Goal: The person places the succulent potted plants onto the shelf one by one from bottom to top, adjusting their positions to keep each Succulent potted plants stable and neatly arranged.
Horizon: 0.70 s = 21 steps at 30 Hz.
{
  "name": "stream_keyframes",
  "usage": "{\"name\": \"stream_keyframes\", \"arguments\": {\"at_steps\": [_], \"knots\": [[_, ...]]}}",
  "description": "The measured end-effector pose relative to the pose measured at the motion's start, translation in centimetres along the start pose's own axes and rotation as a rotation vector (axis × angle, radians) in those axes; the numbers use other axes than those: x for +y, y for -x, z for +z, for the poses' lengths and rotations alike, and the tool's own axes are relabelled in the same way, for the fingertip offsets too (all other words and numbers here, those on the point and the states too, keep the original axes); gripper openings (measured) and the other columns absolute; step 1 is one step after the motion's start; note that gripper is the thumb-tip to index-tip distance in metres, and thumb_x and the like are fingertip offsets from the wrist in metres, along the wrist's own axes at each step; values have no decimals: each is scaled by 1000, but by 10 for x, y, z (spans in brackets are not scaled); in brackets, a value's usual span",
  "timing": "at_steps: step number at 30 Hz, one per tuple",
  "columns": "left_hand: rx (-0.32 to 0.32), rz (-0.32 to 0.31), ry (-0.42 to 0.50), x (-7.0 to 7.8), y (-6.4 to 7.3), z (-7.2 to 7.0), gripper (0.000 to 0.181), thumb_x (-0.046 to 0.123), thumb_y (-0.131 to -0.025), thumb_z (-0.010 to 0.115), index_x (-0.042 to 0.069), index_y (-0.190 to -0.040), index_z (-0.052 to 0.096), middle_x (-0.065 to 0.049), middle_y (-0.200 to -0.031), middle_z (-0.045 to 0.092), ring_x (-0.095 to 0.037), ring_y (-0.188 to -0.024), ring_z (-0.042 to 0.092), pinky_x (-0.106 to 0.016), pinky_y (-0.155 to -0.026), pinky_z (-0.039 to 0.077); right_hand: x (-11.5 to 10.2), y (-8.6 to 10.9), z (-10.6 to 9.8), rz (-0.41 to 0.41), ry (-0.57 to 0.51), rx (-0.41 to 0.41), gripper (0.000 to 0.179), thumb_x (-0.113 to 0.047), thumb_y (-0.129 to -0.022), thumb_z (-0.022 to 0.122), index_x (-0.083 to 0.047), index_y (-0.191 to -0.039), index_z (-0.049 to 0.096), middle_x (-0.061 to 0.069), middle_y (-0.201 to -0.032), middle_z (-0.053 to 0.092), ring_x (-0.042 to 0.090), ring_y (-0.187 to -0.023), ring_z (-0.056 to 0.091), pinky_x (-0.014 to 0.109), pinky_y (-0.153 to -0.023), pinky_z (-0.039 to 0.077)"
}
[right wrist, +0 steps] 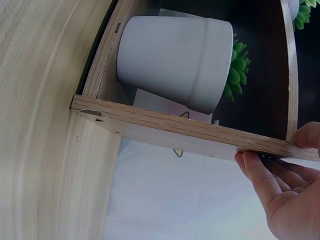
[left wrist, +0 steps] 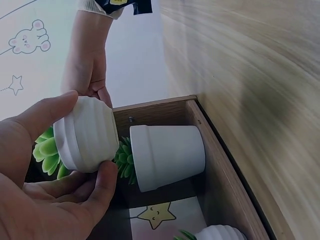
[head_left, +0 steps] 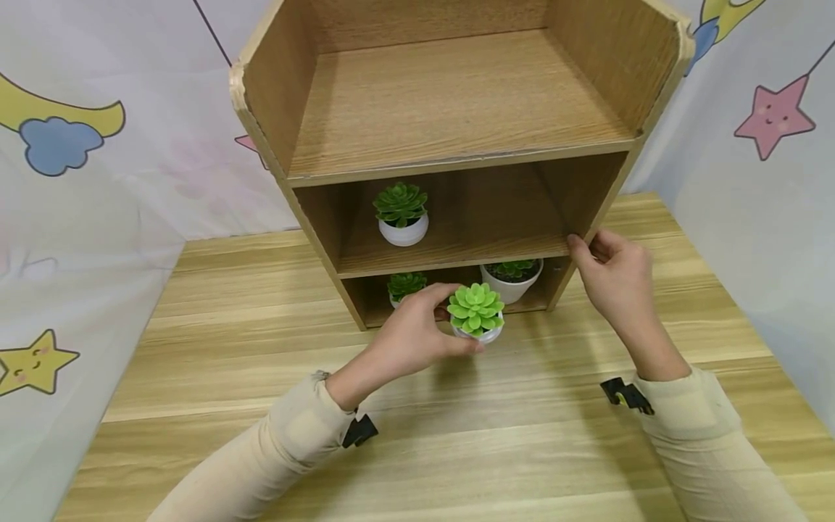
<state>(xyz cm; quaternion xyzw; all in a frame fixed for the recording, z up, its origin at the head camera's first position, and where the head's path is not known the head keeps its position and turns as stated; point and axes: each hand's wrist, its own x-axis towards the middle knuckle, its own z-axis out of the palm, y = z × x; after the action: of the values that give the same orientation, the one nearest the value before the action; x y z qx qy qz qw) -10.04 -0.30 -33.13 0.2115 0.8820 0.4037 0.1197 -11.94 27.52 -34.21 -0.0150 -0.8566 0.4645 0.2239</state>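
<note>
In front of the lower compartment, my left hand [head_left: 417,330] pinches a small potted succulent [head_left: 476,310] with bright green leaves, thumb and fingers around its white ribbed pot [left wrist: 89,134]. The pot is upright in the head view. My right hand [head_left: 616,279] grips the right side panel of a wooden shelf [head_left: 466,90], thumb at the front edge and fingers on the outer face. Just behind the held plant, a larger white pot [right wrist: 175,62] with a green succulent stands in the lower compartment, right side.
A dark green succulent in a white pot [head_left: 403,230] stands on the middle shelf, left. Below it another small succulent [head_left: 406,285] is partly hidden by my left hand. The shelf unit stands on a wood-grain table [head_left: 228,326], with printed fabric walls [head_left: 72,239] around it.
</note>
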Motion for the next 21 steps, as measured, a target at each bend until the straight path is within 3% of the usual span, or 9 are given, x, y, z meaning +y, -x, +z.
{"name": "stream_keyframes", "arguments": {"at_steps": [15, 21], "knots": [[25, 54, 51, 6, 8, -5, 72, 29, -70, 91, 10, -132, 59, 5, -122, 60, -9, -96, 62, -27, -83, 50, -3, 0, -1, -3, 3, -1, 29, -22, -96, 63, 3, -95, 75, 15, -87, 72, -6, -65, 58, 13, -47, 38], [48, 76, 96, 9, 10, -10, 68, 23, -69, 91, 9, -129, 61, 5, -118, 62, -6, -94, 64, -26, -82, 51, -2, 1, 0, 20, -13, -10, 30, -24, -97, 62, 4, -100, 74, 16, -90, 72, -8, -71, 60, 12, -50, 41]]}}
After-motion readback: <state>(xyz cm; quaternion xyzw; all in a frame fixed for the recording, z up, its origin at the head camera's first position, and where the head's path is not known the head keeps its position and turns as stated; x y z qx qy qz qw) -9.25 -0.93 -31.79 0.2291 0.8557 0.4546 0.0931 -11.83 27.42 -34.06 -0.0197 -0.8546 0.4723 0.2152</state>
